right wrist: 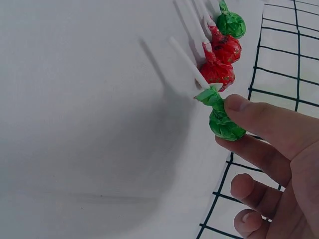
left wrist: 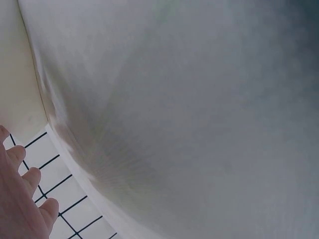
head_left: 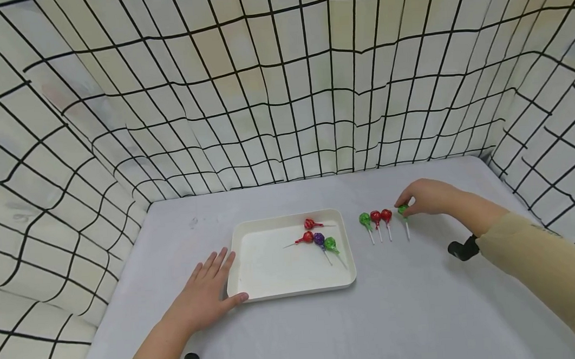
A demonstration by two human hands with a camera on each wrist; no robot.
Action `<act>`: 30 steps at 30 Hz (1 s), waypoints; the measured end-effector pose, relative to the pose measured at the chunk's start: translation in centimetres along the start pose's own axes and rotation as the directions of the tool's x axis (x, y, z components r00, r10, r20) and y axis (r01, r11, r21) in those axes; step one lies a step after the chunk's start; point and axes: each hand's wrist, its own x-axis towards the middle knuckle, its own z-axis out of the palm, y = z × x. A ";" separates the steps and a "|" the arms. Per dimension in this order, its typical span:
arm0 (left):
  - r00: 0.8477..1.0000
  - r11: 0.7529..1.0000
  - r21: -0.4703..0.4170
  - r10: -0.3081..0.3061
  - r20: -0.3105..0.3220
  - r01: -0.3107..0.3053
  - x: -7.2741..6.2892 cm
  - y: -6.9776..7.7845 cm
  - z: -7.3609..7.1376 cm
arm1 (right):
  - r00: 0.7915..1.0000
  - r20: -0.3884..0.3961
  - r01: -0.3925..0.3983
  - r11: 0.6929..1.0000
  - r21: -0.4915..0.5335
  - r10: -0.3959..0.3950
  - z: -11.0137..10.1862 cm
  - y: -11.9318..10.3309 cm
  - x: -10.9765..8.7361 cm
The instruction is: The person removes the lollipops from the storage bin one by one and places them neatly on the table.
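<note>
My right hand point(head_left: 427, 196) pinches a green-wrapped lollipop point(right wrist: 225, 122) by its candy head between thumb and finger, its white stick pointing away from the palm. Just left of it in the head view, a green lollipop point(head_left: 365, 220) and two red lollipops point(head_left: 386, 215) lie in a row on the table. My left hand point(head_left: 208, 292) lies with fingers spread at the left edge of a white tray point(head_left: 274, 294), thumb over the near corner. Inside the tray are two red lollipops point(head_left: 308, 237), a purple lollipop point(head_left: 319, 239) and a green lollipop point(head_left: 331, 245).
A white cloth covers the table point(head_left: 300, 336). White panels with a black grid point(head_left: 283, 98) rise behind it and along both sides. Black wrist devices point(head_left: 463, 249) sit at both sleeves.
</note>
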 end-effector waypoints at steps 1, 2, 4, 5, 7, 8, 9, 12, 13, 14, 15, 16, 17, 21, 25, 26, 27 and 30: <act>1.000 1.000 -0.005 0.003 -0.004 -0.003 0.0 0.0 0.0 | 1.000 0.003 -0.004 1.000 0.002 0.004 0.1 0.1 0.1; 1.000 1.000 -0.010 0.005 -0.009 -0.005 0.0 0.0 0.0 | 1.000 0.008 -0.006 1.000 0.001 0.006 0.1 0.2 0.2; 1.000 1.000 -0.015 0.006 -0.012 -0.006 0.0 0.0 0.0 | 1.000 0.016 -0.009 1.000 0.002 0.009 0.3 0.5 0.5; 1.000 1.000 -0.015 0.004 -0.008 -0.005 0.0 0.0 0.0 | 1.000 0.020 -0.010 1.000 0.005 0.010 0.4 0.5 0.6; 1.000 1.000 -0.012 0.003 -0.002 -0.003 -0.1 0.0 0.0 | 1.000 0.026 -0.009 1.000 0.011 0.008 0.7 0.7 0.9; 1.000 1.000 -0.008 0.000 0.001 0.000 -0.1 0.0 0.0 | 1.000 0.027 -0.009 1.000 0.015 0.009 0.8 0.8 1.1; 1.000 1.000 -0.005 -0.003 0.005 0.003 -0.1 0.0 0.0 | 1.000 0.028 -0.010 1.000 0.019 0.009 0.9 0.9 1.2; 1.000 1.000 -0.007 -0.004 0.008 0.004 0.0 0.0 0.0 | 1.000 0.028 -0.006 0.999 0.032 0.005 1.2 0.8 1.5; 1.000 1.000 -0.009 -0.004 0.008 0.004 0.0 0.0 0.0 | 1.000 0.028 -0.006 0.999 0.034 0.005 1.3 0.8 1.6; 1.000 1.000 -0.010 -0.004 0.009 0.004 0.0 0.0 0.0 | 1.000 0.029 -0.008 0.999 0.039 0.007 1.4 0.8 1.7; 1.000 1.000 -0.009 -0.004 0.010 0.005 0.0 0.0 0.0 | 1.000 0.030 -0.008 0.999 0.043 0.007 1.4 0.8 1.8; 1.000 1.000 -0.008 -0.003 0.009 0.003 0.0 0.0 0.0 | 0.999 0.031 -0.011 0.999 0.047 0.009 1.5 0.7 1.8; 1.000 1.000 -0.006 -0.002 0.009 0.002 0.1 0.0 0.0 | 0.999 0.033 -0.014 0.999 0.052 0.013 1.5 0.6 1.8; 1.000 1.000 0.003 -0.002 0.008 0.002 0.0 0.0 0.0 | 0.999 0.032 -0.025 0.997 0.067 0.023 1.6 0.2 1.9; 1.000 1.000 0.002 -0.003 0.007 0.003 0.0 -0.1 0.1 | 0.999 0.027 -0.023 0.997 0.070 0.021 1.7 0.1 2.0; 1.000 1.000 0.001 -0.004 0.009 0.004 0.0 -0.1 0.1 | 0.999 0.027 -0.024 0.997 0.068 0.023 1.7 0.1 2.1; 1.000 1.000 0.001 -0.004 0.009 0.004 0.0 -0.1 0.1 | 0.999 0.028 -0.024 0.997 0.069 0.023 1.7 0.1 2.1; 1.000 1.000 -0.003 -0.005 0.012 0.005 0.0 -0.1 0.1 | 0.999 0.034 -0.019 0.997 0.073 0.017 1.7 0.0 2.0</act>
